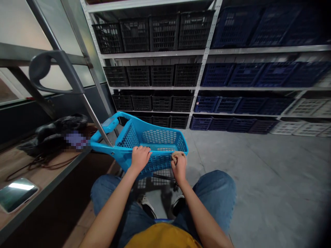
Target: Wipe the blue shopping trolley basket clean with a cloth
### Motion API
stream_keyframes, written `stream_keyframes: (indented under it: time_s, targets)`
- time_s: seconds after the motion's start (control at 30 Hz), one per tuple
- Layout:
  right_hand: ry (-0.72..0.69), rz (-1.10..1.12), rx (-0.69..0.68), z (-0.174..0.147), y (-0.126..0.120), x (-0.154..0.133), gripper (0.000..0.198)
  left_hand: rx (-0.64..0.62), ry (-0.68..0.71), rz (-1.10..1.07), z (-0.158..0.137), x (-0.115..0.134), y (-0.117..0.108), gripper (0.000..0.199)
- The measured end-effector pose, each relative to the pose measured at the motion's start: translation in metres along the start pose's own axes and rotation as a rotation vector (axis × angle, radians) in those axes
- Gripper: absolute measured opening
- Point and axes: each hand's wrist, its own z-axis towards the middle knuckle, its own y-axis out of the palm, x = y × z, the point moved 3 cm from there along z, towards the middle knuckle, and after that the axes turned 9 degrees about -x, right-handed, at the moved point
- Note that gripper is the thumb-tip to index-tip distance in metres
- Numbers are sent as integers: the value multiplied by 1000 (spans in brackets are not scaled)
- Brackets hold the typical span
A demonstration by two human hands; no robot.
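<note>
Metal shelves (pixel 160 54) loaded with black crates (pixel 164 33) line the far side, with a blue cart (pixel 155 128) close in front of me.
My left grip (pixel 141 159) is curled closed over the cart's near rim, and my right grip (pixel 179 168) is clamped on a tan cloth (pixel 173 155) against that rim, toward its right end. On the left, a phone (pixel 19 194) lies on the near part of the tabletop (pixel 60 177).
</note>
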Motion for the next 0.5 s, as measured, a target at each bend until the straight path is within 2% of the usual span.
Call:
stream_keyframes:
  time_s: [0.1,0.23,0.3,0.37,0.5]
  targets:
    - [-50,-10,-64,-3,-6,4,21,5,-2,1,-1,2,0,23]
    - [131,-23,120,-6,-33,41,35,6,-10,-10,-1,4,1,23]
    - [178,-47,169,-7,-34,45,34,0,-16,-13,-1,4,2,22]
    - [156,-63,168,-7,-25,32,33,-5,-21,-14,-1,4,1,22]
    - [-8,-43,97,-7,0,-5,33,-11,-24,-19,-1,4,-1,23]
